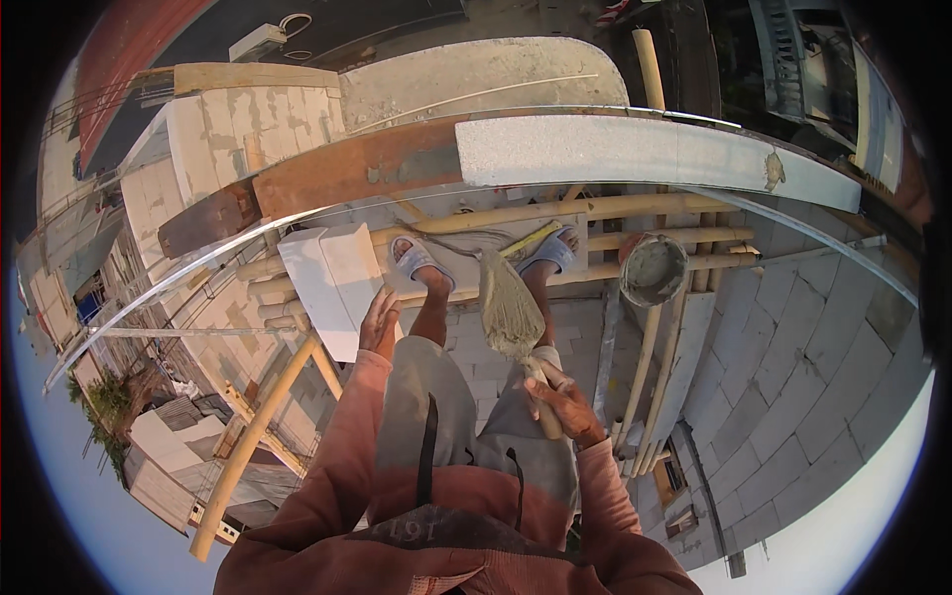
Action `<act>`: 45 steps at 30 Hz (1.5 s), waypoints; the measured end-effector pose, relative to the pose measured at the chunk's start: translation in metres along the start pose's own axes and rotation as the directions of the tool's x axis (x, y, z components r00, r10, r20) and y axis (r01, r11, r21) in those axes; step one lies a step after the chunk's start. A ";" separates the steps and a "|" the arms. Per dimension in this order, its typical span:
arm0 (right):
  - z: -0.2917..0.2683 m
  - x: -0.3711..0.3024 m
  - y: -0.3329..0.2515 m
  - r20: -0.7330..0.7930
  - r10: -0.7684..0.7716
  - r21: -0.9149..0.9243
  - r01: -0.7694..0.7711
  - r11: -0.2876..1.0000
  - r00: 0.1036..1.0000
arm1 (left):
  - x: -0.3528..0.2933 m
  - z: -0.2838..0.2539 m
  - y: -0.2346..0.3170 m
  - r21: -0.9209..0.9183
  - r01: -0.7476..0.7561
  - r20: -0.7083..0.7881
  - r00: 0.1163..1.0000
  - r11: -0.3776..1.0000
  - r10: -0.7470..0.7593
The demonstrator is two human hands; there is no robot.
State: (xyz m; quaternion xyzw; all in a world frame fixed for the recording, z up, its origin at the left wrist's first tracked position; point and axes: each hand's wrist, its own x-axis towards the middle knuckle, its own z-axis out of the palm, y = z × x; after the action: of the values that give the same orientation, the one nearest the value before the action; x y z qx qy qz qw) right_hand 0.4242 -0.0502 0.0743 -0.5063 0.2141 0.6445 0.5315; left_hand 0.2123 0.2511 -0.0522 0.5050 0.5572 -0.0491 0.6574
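Note:
My right hand (567, 399) grips the wooden handle of a trowel (512, 319). Grey mortar coats its blade, which points away from me above the planks. My left hand (380, 321) is open, fingers stretched out, beside a pale lightweight block (347, 270); whether it touches the block I cannot tell. Another white block (304, 270) stands against that one. To the right of my feet sits a round bucket (654, 270) with grey mortar inside.
I stand in sandals on a scaffold of bamboo poles (645, 206) and boards. Ahead, white blocks (615, 151) lie in a row beside a rust-brown beam (362, 169). A thin string line crosses in front. A block wall (793, 377) rises at right; a slanting pole (253, 446) stands left.

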 end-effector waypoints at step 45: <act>0.028 0.049 0.067 -0.045 -0.092 0.678 0.098 0.728 0.995 | 0.157 0.224 0.310 0.867 -0.456 0.472 0.881 -0.200 0.037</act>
State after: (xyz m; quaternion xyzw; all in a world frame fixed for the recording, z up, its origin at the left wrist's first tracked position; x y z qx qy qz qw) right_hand 0.3558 -0.0273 0.0242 -0.2901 0.4108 0.4917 0.7108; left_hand 0.6183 0.3186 -0.0157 0.9079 0.1138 -0.3867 0.1153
